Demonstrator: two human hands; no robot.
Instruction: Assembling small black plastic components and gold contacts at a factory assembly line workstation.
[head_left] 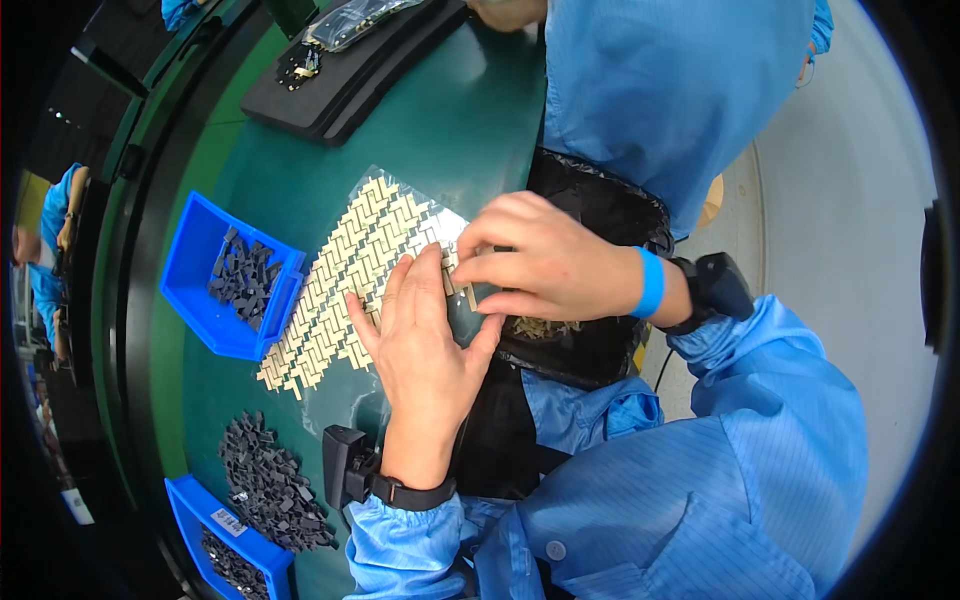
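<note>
A clear plastic sheet (345, 275) carrying rows of small cream-coloured parts in a herringbone pattern lies on the green table (470, 120). My left hand (425, 340) rests flat on the sheet's near edge, fingers spread, pressing it down. My right hand (540, 265) hovers just right of it, fingertips pinched on one of the small cream parts at the sheet's edge. A black bag (600, 345) with a few cream parts inside sits under my right wrist at the table's edge.
A blue bin (200, 250) of small dark parts stands left of the sheet. A loose pile of dark parts (270, 485) and a second blue bin (215, 535) lie nearer me. Black foam trays (340, 85) sit further along. Another person in a blue coat (660, 90) stands close by.
</note>
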